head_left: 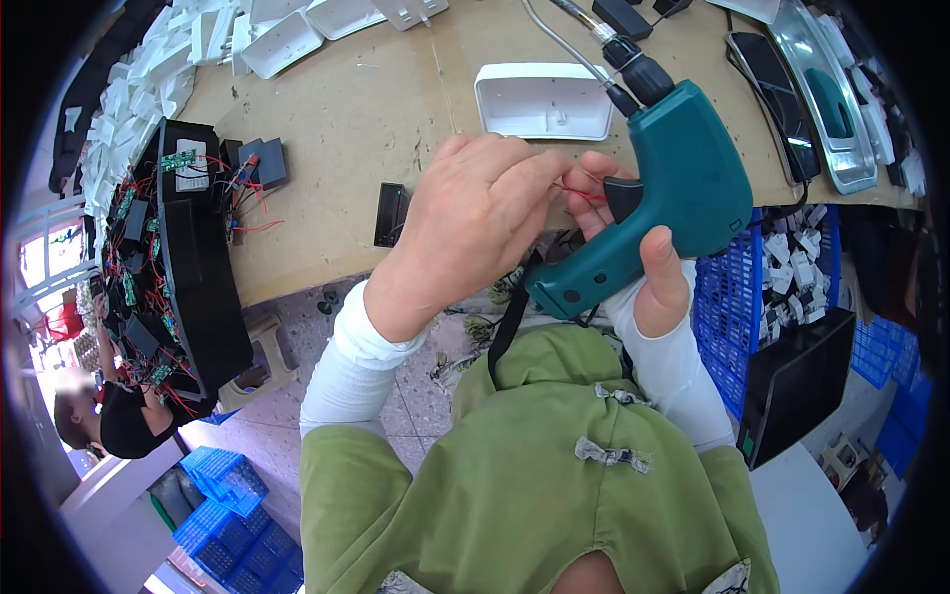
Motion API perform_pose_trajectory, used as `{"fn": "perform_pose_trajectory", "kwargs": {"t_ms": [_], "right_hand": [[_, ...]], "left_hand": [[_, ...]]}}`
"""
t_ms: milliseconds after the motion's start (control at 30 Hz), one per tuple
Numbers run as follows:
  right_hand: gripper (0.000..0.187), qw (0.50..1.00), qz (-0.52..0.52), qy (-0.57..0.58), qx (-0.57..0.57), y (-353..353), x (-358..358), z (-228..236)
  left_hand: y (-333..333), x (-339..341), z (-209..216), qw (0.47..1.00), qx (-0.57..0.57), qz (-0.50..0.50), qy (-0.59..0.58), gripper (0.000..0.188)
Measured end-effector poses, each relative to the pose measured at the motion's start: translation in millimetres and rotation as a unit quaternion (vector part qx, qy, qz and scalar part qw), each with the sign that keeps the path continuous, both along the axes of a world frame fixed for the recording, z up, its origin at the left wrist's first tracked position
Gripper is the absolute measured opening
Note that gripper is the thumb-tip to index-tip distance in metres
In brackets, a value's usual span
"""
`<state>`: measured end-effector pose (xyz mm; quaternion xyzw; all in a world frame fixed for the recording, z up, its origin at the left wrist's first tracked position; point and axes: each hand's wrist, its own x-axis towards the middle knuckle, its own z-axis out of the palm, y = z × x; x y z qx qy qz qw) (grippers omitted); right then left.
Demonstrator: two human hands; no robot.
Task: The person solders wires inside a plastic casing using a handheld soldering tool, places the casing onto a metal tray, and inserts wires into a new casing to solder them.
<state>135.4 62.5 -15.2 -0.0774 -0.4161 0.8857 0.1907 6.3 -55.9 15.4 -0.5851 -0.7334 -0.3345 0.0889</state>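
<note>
My right hand (643, 247) grips a teal pistol-shaped power tool (673, 188) by its handle, its cable running up to the table's far side. My left hand (475, 218) is closed over a small part right at the tool's nose; the part is hidden, only thin red wires (579, 193) show between my fingers. Both hands hover over the front edge of a brown worktable (366, 109). A white plastic shell (542, 99) lies just beyond my hands, and a small black rectangular piece (392, 213) sits to their left.
A black tray (193, 257) full of green circuit boards with red wires stands at the left. White plastic shells (287, 35) are heaped at the back left. A blue crate (782, 287) of small parts sits at the right, a metal tray (826, 99) above it. Another person (109, 416) sits at far left.
</note>
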Motion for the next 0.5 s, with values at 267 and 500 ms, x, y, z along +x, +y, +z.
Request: {"fn": "perform_pose_trajectory", "kwargs": {"t_ms": [267, 500], "right_hand": [[0.071, 0.997, -0.080, 0.019, 0.002, 18, 9, 4], [0.067, 0.995, -0.100, 0.026, -0.010, 24, 12, 2]], "left_hand": [[-4, 1, -2, 0.998, -0.011, 0.018, -0.059, 0.016], [-1, 5, -2, 0.988, -0.018, 0.054, -0.145, 0.008]]}}
